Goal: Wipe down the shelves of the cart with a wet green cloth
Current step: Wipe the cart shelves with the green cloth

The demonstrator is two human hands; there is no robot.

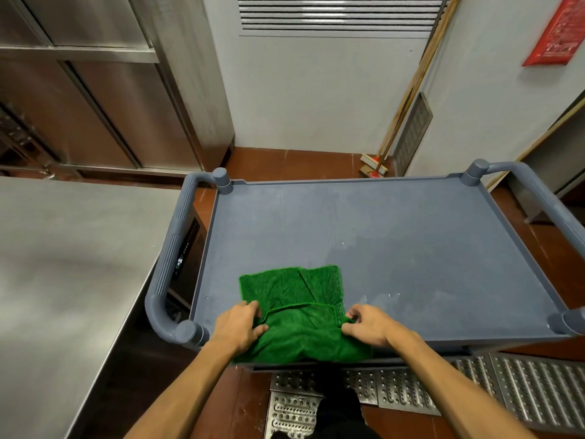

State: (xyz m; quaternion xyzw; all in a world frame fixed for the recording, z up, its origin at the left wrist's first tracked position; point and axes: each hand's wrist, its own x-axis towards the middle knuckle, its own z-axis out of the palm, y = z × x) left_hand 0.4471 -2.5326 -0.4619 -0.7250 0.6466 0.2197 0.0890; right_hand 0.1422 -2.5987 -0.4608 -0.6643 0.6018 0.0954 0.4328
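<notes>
A green cloth [294, 315] lies partly folded at the near edge of the grey-blue cart's top shelf [395, 236]. Its front part hangs slightly over the near rim. My left hand [240, 326] pinches the cloth's left edge between thumb and fingers. On the other side, my right hand [367, 324] pinches the right edge with curled fingers. Wet patches and small droplets show on the shelf to the right of the cloth. The cart's lower shelves are hidden under the top one.
A steel table [63, 264] stands close on the left, against the cart's left handle [167, 264]. Steel cabinets [104, 83] and a white wall lie beyond. Brooms [375, 167] lean in the far corner. Perforated metal floor grates [474, 388] run under my feet.
</notes>
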